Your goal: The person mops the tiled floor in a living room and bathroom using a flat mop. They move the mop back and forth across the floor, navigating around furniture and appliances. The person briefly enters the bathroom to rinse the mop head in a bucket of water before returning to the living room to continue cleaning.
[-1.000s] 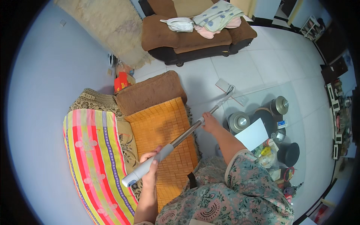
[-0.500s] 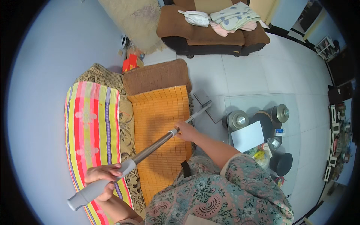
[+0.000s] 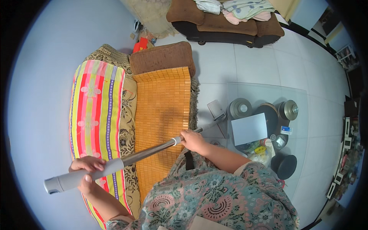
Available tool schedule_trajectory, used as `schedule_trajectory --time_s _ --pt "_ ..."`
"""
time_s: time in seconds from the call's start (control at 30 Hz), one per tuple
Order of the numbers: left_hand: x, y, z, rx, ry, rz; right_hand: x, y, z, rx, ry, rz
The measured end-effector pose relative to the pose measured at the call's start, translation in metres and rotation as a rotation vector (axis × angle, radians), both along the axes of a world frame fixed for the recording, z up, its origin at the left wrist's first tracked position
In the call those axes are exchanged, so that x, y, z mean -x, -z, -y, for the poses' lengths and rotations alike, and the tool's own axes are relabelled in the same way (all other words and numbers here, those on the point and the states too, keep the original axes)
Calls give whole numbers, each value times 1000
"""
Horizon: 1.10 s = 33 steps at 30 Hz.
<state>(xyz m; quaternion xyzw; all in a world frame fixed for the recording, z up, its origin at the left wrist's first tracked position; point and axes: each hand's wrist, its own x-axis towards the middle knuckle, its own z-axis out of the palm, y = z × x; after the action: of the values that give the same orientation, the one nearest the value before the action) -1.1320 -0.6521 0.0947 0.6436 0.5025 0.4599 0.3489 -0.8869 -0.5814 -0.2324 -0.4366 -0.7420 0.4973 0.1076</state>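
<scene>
A flat mop with a long metal pole [image 3: 151, 152] slants across the front of me, from lower left to the floor at upper right. My left hand [image 3: 86, 172] is wrapped round its thick grey handle [image 3: 107, 168]. Further down the pole, my right hand [image 3: 192, 140] grips it just past a white collar [image 3: 176, 140]. The flat grey mop head [image 3: 217, 118] lies on the white tiles between the sofa [image 3: 161, 103] and the glass table [image 3: 264, 88]. Part of the mop head is hidden behind the pole joint.
Pots [image 3: 240, 108], a white sheet [image 3: 249, 129] and a dark stool [image 3: 283, 165] are at the glass table. A slatted mat and a striped cloth [image 3: 92, 109] cover the sofa at left. A brown couch [image 3: 226, 25] stands at the far side.
The handle end and my left hand have moved left and up. The mop head has shifted right and nearer, towards the glass table. The view has shifted too. Both hands keep their hold.
</scene>
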Motion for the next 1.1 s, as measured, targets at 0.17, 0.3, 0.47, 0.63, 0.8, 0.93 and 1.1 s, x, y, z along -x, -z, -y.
schedule_trajectory --time_s 0.17,0.3,0.47,0.63,0.8,0.93,1.1 --pt "-54 -15 17 -426 135 782 -14 11 22 -3 64 -66" --pt "-50 -3 -9 -281 463 690 -16 12 24 -59 168 -93" --pt "-76 -2 -10 -363 399 673 -26 16 20 -17 127 -158" --pt "-71 -5 38 -277 493 578 -28 25 51 -43 89 -151" --pt "-63 6 127 -260 236 513 -13 41 95 -31 -30 -139" --pt "-54 34 229 -238 -27 572 5 59 151 -50 -97 -103" --pt "-38 55 368 -221 -273 553 38 98 241 -243 -233 -58"
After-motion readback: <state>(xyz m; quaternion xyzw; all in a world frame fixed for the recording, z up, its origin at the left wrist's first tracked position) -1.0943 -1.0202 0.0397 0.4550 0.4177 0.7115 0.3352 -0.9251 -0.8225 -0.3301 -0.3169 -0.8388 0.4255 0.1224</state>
